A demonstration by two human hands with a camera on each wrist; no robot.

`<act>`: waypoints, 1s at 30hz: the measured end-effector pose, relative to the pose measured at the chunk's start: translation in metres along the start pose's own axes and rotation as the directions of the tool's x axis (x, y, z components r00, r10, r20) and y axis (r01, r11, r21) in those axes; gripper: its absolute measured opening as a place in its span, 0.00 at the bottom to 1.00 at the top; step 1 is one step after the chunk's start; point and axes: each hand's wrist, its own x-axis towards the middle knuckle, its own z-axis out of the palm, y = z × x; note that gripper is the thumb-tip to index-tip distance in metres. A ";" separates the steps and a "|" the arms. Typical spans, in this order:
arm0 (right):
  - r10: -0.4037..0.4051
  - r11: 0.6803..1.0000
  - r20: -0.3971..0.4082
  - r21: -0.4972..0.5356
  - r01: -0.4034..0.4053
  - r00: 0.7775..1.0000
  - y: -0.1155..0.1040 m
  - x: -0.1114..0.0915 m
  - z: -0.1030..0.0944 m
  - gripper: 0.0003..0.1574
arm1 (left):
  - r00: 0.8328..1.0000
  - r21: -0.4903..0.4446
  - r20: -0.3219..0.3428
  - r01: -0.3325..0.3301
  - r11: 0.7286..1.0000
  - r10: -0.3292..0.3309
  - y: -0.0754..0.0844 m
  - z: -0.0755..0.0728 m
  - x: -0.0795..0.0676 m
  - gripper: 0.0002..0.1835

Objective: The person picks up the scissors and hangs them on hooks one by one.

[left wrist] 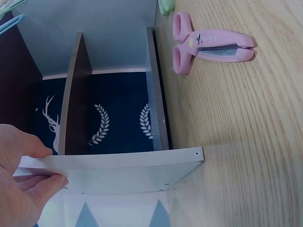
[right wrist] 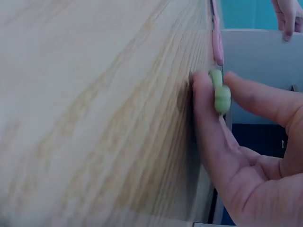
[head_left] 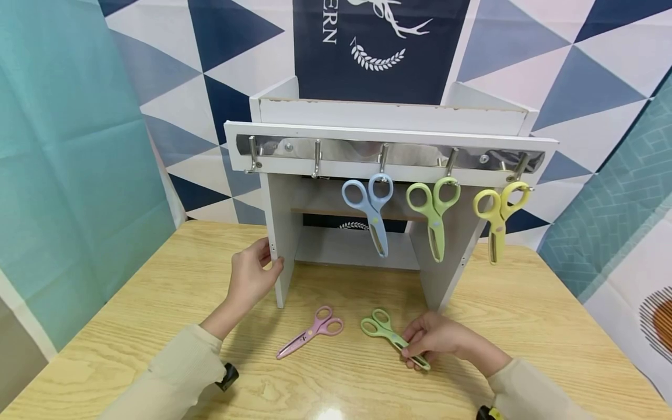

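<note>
My left hand [head_left: 251,275] grips the front edge of the left side panel [head_left: 280,233] of a white shelf unit, thumb on one face and fingers on the other. In the left wrist view, that hand [left wrist: 21,172] pinches the same panel. Near the unit's right foot, my right hand [head_left: 440,337] holds light green scissors [head_left: 379,328] by the blade end, handles pointing away to the left. The right wrist view shows thumb and fingers pinching the green scissors [right wrist: 222,98] close to the tabletop. Pink scissors [head_left: 311,335] lie on the table between the hands.
Blue scissors [head_left: 375,216], another green pair [head_left: 435,217] and yellow scissors [head_left: 496,217] hang from the hook rail [head_left: 346,131] across the unit's front. Two hooks at the left carry nothing. A patterned cloth [head_left: 231,64] stands behind the wooden table [head_left: 173,291].
</note>
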 end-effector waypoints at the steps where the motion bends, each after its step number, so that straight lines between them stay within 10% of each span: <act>1: 0.010 1.000 0.027 0.026 -0.011 1.000 0.000 0.001 0.000 0.14 | 1.000 -0.002 0.000 0.003 1.000 -0.003 0.000 0.000 0.000 0.21; 30: -0.009 0.987 0.160 0.159 -0.017 0.987 0.001 0.011 0.006 0.14 | 1.000 -0.026 -0.005 -0.025 0.999 0.024 -0.002 0.000 0.002 0.20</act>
